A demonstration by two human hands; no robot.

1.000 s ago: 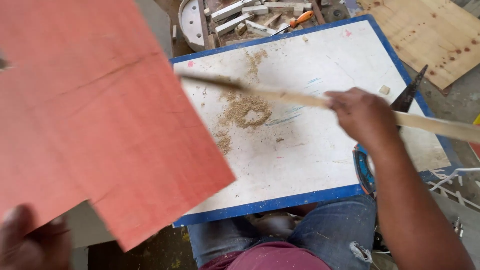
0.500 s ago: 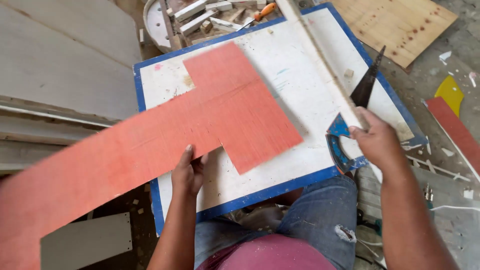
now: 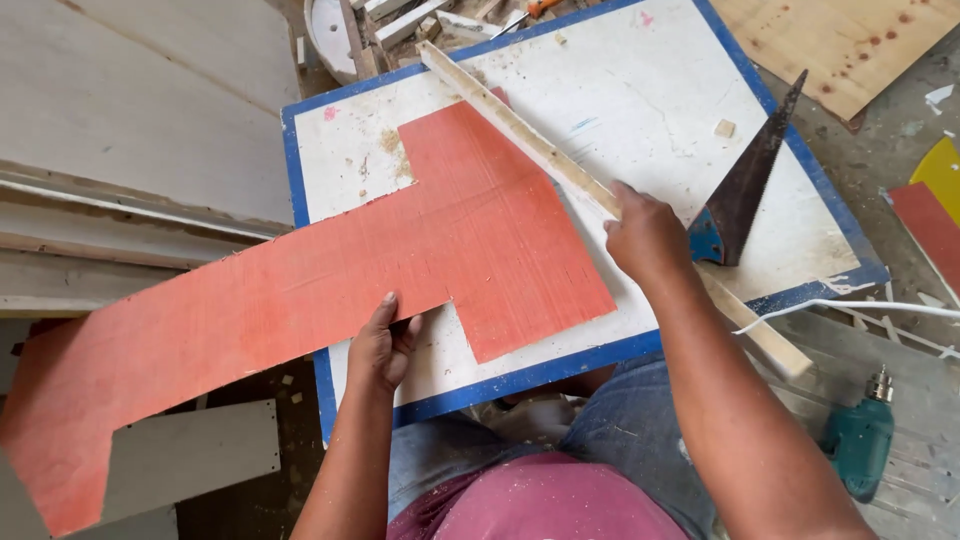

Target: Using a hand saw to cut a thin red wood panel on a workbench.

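Observation:
A large red plywood sheet (image 3: 330,280), cut in an irregular shape, lies across the white table with a blue rim (image 3: 620,100) and overhangs its left side. My left hand (image 3: 383,343) grips the sheet's near edge, thumb underneath. My right hand (image 3: 648,238) holds a long pale wooden batten (image 3: 520,130) that lies diagonally along the sheet's right edge and sticks out past the table's front. A handsaw with a blue handle (image 3: 745,180) rests on the table just right of that hand.
Pale boards (image 3: 130,110) are stacked at the left. A green power drill (image 3: 860,440) lies on planks at the lower right, by a white cable (image 3: 860,305). Wood offcuts (image 3: 400,20) sit behind the table; a plywood panel (image 3: 840,45) lies at the upper right.
The red sheet came down from in front of the camera and now lies flat on the table. My right hand laid the batten along its right edge. Sawdust is swept from the middle.

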